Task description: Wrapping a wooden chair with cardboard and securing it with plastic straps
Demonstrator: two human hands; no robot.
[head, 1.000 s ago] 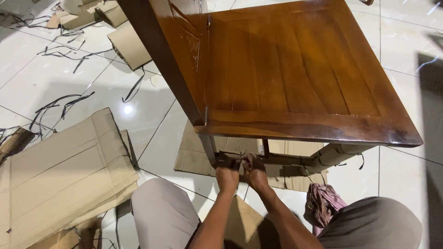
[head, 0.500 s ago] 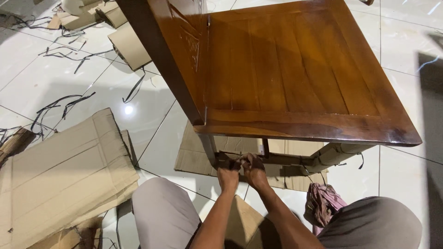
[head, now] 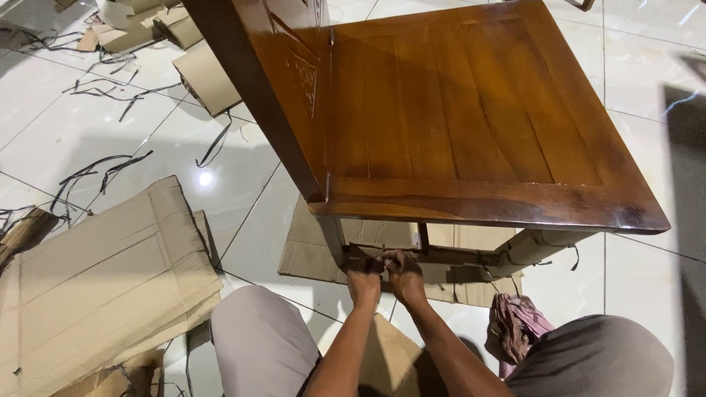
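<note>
Knees: 2 bent legs in grey trousers are seen at the bottom edge, the left knee (head: 261, 342) and the right knee (head: 592, 360), with both forearms reaching forward between them.
Cardboard under forearms: a brown cardboard piece (head: 382, 356) is seen on the floor between the knees.
Cloth: a crumpled pink-and-brown rag (head: 515, 323) is seen just beside the right knee, on the tiles.
Left hand: the left hand (head: 363, 278) is held at the chair's lower front rail, fingers curled shut around something small and dark; what is pinched cannot be told for certain.
Right hand: the right hand (head: 403, 273) is placed just beside the left, touching it, fingers bent onto the same spot; whether anything is actually grasped cannot be told.
Strap: a thin dark packing strap (head: 368, 255) is seen at the fingertips, lying along the rail; it is too small for its ends to be made out.
Lower rail: the cardboard-wrapped lower rail (head: 456, 256) is seen running to the right from the hands, under the seat's front edge.
Wrapped leg: the front leg (head: 533, 246) on the right is seen covered in cardboard, with dark strap ends hanging off it.
Chair: a varnished brown wooden chair (head: 456, 110) is seen standing upright on flattened cardboard (head: 305, 246), its seat filling the upper centre and its carved back rising at upper left.
Floor, left: a large folded cardboard sheet (head: 103, 279) is seen lying on white floor tiles (head: 81, 125).
Floor, far: loose black strap offcuts (head: 103, 165) and cardboard scraps (head: 209, 73) are seen scattered behind the chair.
</note>
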